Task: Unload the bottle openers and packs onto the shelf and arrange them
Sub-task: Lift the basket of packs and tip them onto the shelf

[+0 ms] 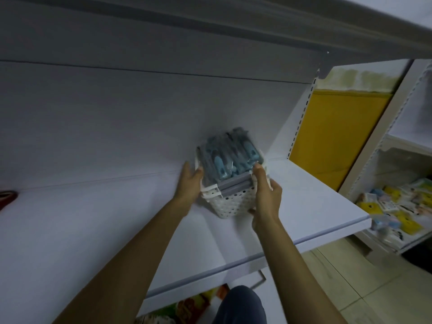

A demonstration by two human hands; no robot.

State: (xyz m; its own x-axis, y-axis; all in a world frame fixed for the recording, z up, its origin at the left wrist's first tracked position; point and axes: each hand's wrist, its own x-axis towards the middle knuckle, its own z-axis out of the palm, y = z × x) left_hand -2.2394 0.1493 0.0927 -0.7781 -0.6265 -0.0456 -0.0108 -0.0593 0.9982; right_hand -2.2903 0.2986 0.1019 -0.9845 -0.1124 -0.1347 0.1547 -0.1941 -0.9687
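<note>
White perforated plastic basket (230, 205) stands on the white shelf (315, 206), approx. frame centre, near the rear panel. Blue bottle openers in clear packs (230, 157) fill it above the rim. Left hand (190, 183) at basket's 9 o'clock: fingers straight, palm flat vs. the side wall. Right hand (266, 195) at 3 o'clock: thumb on rim, fingers curled round the wall. Yellow panel (336, 136) at 2 o'clock; red object (8, 197) at 9 o'clock edge, type unclear.
</note>
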